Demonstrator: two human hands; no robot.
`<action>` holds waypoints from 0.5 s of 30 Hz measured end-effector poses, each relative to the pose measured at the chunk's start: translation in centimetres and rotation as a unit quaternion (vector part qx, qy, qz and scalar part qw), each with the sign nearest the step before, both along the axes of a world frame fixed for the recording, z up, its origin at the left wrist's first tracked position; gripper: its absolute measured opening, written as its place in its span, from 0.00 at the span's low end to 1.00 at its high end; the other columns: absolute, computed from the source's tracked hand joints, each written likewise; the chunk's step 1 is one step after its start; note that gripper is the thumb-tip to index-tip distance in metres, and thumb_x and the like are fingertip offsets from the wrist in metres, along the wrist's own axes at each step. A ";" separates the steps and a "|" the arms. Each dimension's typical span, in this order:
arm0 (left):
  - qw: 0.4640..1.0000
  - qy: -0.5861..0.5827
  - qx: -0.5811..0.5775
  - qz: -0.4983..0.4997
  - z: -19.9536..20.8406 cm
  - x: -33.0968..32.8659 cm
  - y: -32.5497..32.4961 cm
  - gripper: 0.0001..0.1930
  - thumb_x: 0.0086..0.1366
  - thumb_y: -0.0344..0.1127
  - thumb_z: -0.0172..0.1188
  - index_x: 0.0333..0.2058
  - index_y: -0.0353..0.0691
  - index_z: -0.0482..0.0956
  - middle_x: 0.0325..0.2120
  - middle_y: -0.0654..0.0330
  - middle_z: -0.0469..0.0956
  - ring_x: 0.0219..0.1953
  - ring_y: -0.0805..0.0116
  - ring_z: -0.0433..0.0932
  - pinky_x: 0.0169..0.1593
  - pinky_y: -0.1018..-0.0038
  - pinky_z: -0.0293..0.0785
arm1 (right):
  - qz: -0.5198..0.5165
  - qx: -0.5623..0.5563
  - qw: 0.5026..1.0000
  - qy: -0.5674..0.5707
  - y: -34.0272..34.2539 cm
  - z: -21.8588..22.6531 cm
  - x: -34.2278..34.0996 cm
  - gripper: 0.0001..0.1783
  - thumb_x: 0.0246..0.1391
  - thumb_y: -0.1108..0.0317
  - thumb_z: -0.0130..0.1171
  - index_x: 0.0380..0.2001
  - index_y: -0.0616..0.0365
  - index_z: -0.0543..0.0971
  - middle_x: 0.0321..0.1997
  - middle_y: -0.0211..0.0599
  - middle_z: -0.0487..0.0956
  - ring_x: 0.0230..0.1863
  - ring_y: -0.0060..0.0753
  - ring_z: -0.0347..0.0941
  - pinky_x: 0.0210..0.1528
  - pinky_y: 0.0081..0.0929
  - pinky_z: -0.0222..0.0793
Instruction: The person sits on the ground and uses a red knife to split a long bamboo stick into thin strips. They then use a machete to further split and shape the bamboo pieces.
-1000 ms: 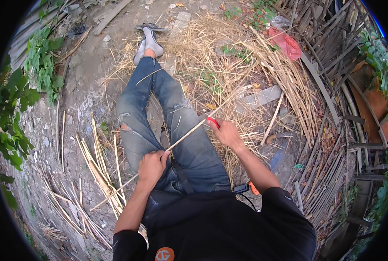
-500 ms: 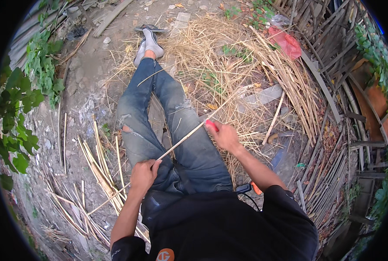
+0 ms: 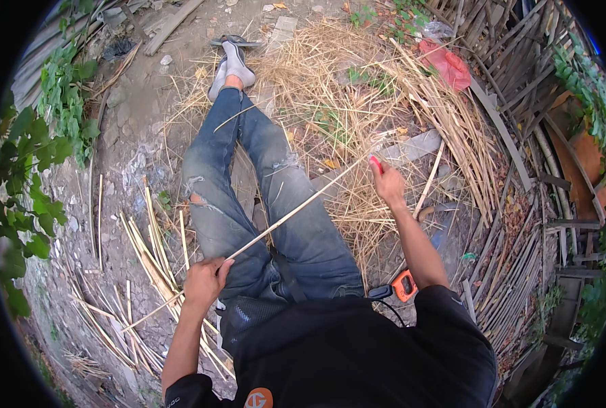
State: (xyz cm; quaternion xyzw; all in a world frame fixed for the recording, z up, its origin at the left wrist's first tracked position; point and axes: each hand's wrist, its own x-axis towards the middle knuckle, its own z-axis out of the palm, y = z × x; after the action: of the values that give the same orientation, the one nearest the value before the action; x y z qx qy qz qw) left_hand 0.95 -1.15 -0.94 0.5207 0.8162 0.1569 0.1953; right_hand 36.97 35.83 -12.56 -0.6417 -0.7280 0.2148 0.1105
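Note:
A long, thin bamboo stick [image 3: 293,212] runs slantwise over my thighs, from the lower left up toward the right. My left hand [image 3: 204,282] is closed around it near my left hip, with its rear end sticking out behind the fist. At the stick's far end, my right hand [image 3: 390,185] grips a small red tool [image 3: 376,163]. The tool is at or very close to the stick's tip; its working edge is hidden, so its kind does not show.
My legs in worn jeans [image 3: 296,197] stretch ahead on the ground. Loose shavings [image 3: 316,75] cover the soil beyond them. Split sticks [image 3: 157,262] lie at left, with longer strips [image 3: 452,136] at right. An orange-and-black device [image 3: 404,285] lies beside my right hip, near a curved-handled tool [image 3: 429,211].
My right hand has moved up and right with the red tool, along the stick to its far end. My left hand has shifted slightly down and left with the stick.

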 end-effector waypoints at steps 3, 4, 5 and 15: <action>1.000 0.009 -0.003 -0.027 0.7 -1.8 -0.9 0.13 0.68 0.44 0.66 0.36 0.39 0.89 0.31 0.47 0.84 0.31 0.42 0.83 0.38 0.56 0.79 | -0.133 0.033 0.990 0.025 5.0 -3.3 8.2 0.38 0.68 0.35 0.46 0.40 0.66 0.84 0.37 0.67 0.83 0.45 0.68 0.80 0.52 0.55 0.71; 1.000 0.009 -0.008 -0.024 0.5 -2.2 -1.6 0.13 0.68 0.44 0.66 0.36 0.39 0.89 0.30 0.47 0.84 0.31 0.43 0.83 0.37 0.56 0.79 | -0.132 0.042 0.990 0.011 5.0 -2.7 8.8 0.39 0.67 0.35 0.47 0.40 0.66 0.84 0.38 0.67 0.83 0.46 0.69 0.79 0.53 0.55 0.71; 1.000 0.008 -0.012 -0.021 0.3 -2.6 -2.0 0.13 0.67 0.44 0.66 0.35 0.39 0.89 0.29 0.48 0.84 0.30 0.44 0.83 0.37 0.56 0.79 | -0.132 0.052 0.990 -0.004 5.1 -2.2 9.2 0.39 0.67 0.35 0.47 0.40 0.66 0.84 0.39 0.68 0.83 0.47 0.69 0.79 0.54 0.54 0.71; 0.996 0.060 0.052 -0.029 -1.2 -0.8 -0.3 0.14 0.66 0.46 0.68 0.36 0.40 0.88 0.27 0.50 0.82 0.29 0.44 0.82 0.34 0.56 0.78 | 0.254 0.061 0.964 0.048 -10.1 5.5 -5.3 0.28 0.65 0.41 0.56 0.33 0.60 0.80 0.17 0.50 0.78 0.22 0.58 0.79 0.28 0.50 0.73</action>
State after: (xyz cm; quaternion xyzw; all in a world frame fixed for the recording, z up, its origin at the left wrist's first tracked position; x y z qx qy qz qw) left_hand 0.10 -1.44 -2.10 0.5621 0.8016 0.1624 0.1231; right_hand 31.70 25.68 -7.09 -0.4167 -0.8724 0.2219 0.1263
